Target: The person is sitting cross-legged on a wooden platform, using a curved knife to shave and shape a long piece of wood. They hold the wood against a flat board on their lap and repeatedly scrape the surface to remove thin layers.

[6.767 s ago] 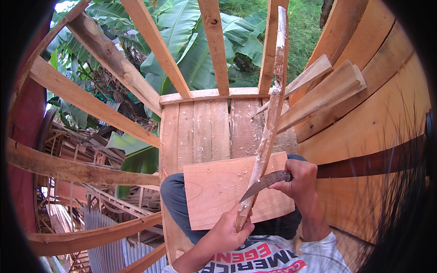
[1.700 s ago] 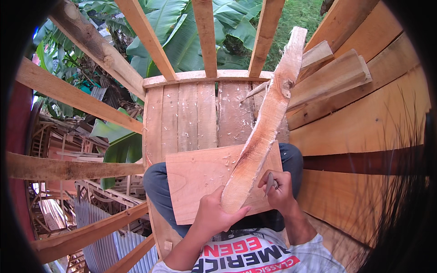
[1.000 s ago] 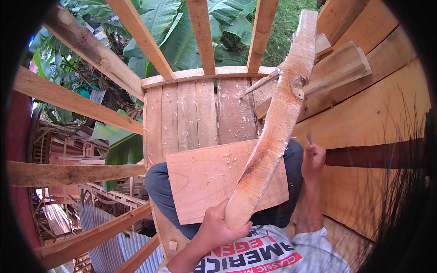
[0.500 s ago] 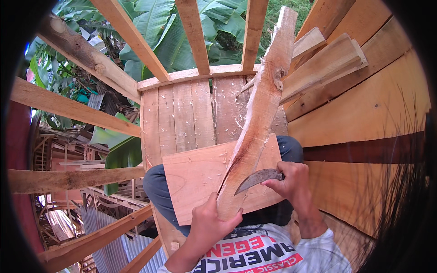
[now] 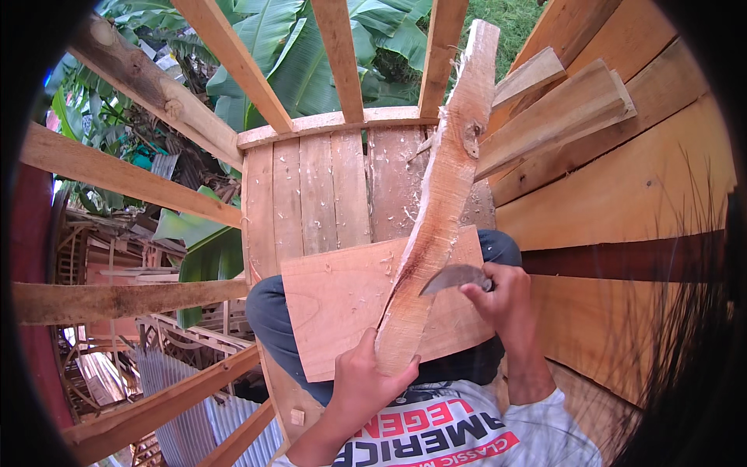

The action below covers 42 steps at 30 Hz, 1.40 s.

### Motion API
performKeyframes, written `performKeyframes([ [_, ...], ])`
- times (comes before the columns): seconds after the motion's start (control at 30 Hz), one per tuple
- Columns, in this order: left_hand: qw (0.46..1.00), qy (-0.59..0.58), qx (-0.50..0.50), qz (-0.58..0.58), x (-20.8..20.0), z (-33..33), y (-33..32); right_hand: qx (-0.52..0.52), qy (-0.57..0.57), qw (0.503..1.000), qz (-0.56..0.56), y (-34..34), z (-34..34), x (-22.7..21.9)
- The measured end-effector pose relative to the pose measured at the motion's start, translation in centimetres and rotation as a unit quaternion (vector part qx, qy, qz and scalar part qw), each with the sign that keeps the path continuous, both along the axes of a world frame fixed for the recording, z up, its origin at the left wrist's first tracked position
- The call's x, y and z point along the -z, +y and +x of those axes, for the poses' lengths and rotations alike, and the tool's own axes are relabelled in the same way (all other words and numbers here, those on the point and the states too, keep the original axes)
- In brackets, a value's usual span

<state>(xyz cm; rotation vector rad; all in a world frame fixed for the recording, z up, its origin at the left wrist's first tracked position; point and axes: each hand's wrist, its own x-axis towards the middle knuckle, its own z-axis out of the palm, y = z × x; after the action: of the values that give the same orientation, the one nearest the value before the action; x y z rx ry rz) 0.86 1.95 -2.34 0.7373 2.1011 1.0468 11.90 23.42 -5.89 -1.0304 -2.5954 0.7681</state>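
Note:
A long, uneven plank (image 5: 449, 183) with a rough pale left edge and a dark knot slants away from me, its near end at my lap. Around that near end my left hand (image 5: 369, 372) is closed, thumb on one side. In my right hand (image 5: 504, 300) is a knife (image 5: 455, 277) with a short curved blade; its handle is mostly covered by my fingers. The blade's tip points left, over the plank's right side; whether it touches the wood I cannot tell. Beneath the plank, a flat wooden board (image 5: 334, 303) lies across my legs.
Wood shavings dot the slatted floor (image 5: 311, 194) ahead. Upright wooden bars (image 5: 339, 62) rise beyond and on the left, with banana leaves behind them. More cut planks (image 5: 556, 121) lean at the right, by a board wall (image 5: 622, 179). Corrugated metal sheets (image 5: 179, 397) show at the lower left.
The knife and my right hand have moved away from me, up along the plank, and a little to the right. The plank's far end has shifted slightly left. My left hand keeps its grip.

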Motion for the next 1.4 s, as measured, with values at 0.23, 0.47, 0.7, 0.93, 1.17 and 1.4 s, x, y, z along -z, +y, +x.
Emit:
performKeyframes([
  [0.23,0.997,0.07,0.023,0.02,-0.6,-0.2,0.2,-0.077,-0.018,0.996,0.046,0.0,0.2,0.6],
  [0.47,0.998,0.047,0.032,-0.008,-0.4,0.6,0.3,0.001,0.002,0.997,0.074,2.3,0.0,1.9],
  [0.7,1.0,0.007,-0.006,0.028,0.9,-0.8,0.2,-0.022,0.03,0.989,-0.146,-0.8,-0.9,1.4],
  [0.93,0.998,0.031,0.059,0.002,1.1,-0.5,0.8,-0.026,0.272,0.857,-0.437,-4.4,-1.9,1.4],
  [1.17,0.965,-0.24,0.041,0.093,3.0,0.0,0.6,0.03,0.263,0.777,-0.571,-4.4,-1.8,0.6],
  [1.4,0.688,-0.715,0.064,0.103,3.6,-1.3,0.6,0.023,0.294,0.771,-0.565,-4.3,-2.1,-0.1],
])
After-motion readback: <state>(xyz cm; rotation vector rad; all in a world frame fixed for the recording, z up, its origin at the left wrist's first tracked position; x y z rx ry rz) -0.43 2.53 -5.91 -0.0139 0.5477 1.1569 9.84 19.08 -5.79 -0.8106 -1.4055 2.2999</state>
